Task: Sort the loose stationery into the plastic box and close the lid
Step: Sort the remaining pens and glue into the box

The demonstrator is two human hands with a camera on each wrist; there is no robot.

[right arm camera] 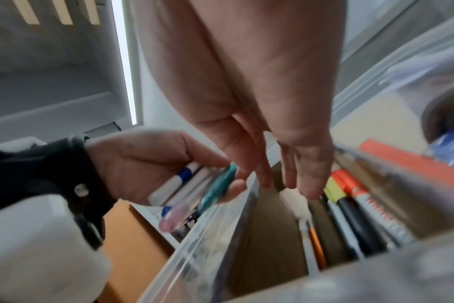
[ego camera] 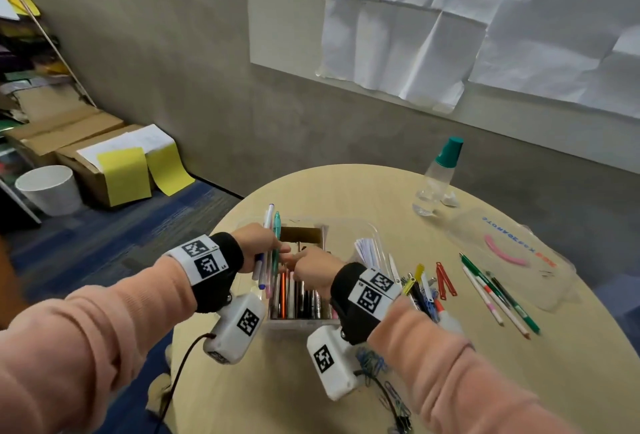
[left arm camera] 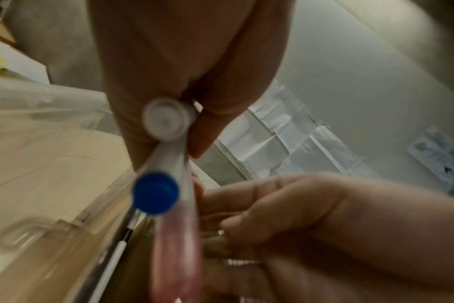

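Observation:
A clear plastic box [ego camera: 298, 325] stands open at the table's near middle, with a row of pens and markers [ego camera: 301, 298] lying in it. My left hand [ego camera: 272, 253] grips a bundle of pens [ego camera: 267, 226], white, teal and pink, upright over the box's left rim. In the right wrist view the bundle of pens [right arm camera: 194, 190] sits in the left hand [right arm camera: 148, 164] beside the box wall [right arm camera: 208, 235]. My right hand [ego camera: 294, 262] hovers over the box, its fingers [right arm camera: 306, 176] straight and holding nothing. The clear lid [ego camera: 512, 253] lies to the right.
Loose pens [ego camera: 498, 295], red clips [ego camera: 444, 278] and a mixed pile of small stationery [ego camera: 420, 290] lie right of the box. Paper clips [ego camera: 372, 362] are scattered by the near edge. A teal-capped bottle [ego camera: 440, 177] stands at the far side.

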